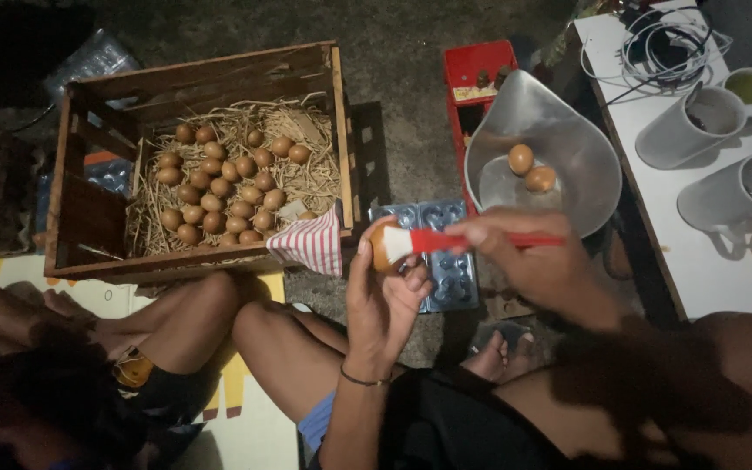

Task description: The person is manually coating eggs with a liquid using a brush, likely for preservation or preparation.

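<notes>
Rough dark concrete floor, dim light, hard shadows. White table (698,261) at right edge carries two pale pitchers (698,126) and coiled cable (663,43). Wooden crate (202,165) on the floor, lined with straw, full of brown eggs (219,187); red-and-white striped cloth (313,244) draped over its near corner. Metal scale pan (567,148) on a red base (472,78) holds two more eggs.

Hard to read: lower right is mostly black, right forearm lost in shadow. Grey moulded tray (446,261) half covered by the hands. A second person's bare legs cut off at left and bottom.

Left hand (380,300) is curled around a single egg (382,248), held up in front of the crate's corner. Right hand (533,252) pinches a brush (446,241) by its red handle. Brush axis is near horizontal, white bristles pointing left and touching the egg, handle running right. Hands are apart, joined only via brush and egg.
</notes>
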